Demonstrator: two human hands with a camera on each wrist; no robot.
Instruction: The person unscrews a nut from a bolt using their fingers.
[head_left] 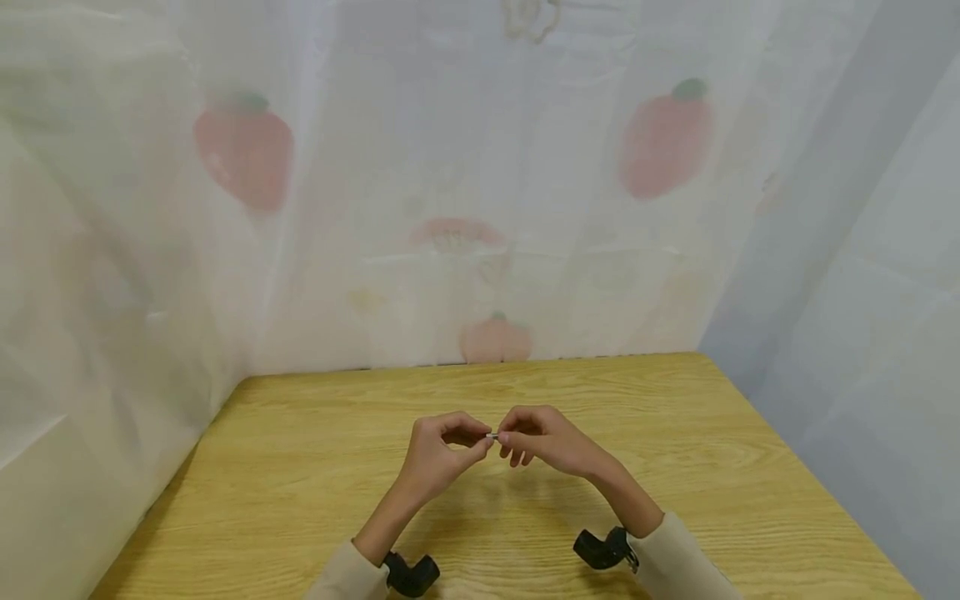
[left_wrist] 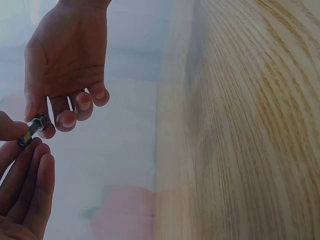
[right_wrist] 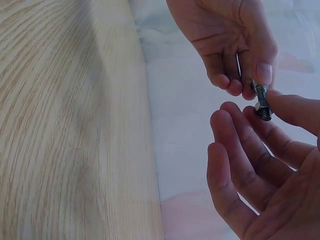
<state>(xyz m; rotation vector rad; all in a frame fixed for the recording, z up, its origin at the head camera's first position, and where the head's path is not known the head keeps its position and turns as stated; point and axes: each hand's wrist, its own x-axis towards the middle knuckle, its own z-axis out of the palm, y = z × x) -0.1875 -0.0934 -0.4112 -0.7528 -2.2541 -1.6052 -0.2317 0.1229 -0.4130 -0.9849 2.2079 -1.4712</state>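
Observation:
Between the two hands is a small metal bolt (right_wrist: 262, 94) with a nut (right_wrist: 261, 107) on its thread, close to the bolt's free end. My left hand (head_left: 438, 454) pinches the bolt's head end between thumb and forefinger. From the other side, my right hand (head_left: 547, 440) holds the nut with thumb and forefinger, its other fingers loosely bent. In the left wrist view the bolt (left_wrist: 34, 128) slants between the fingertips, its thread partly showing. The fingers cover part of the head and of the nut. Both hands are above the wooden table.
The wood-grain table (head_left: 315, 433) spreads beneath the hands. Pale sheeting printed with strawberries (head_left: 247, 154) hangs behind the table, with more sheeting at both sides. Black wrist devices (head_left: 411, 575) are on both forearms near the beige sleeves (head_left: 678, 558).

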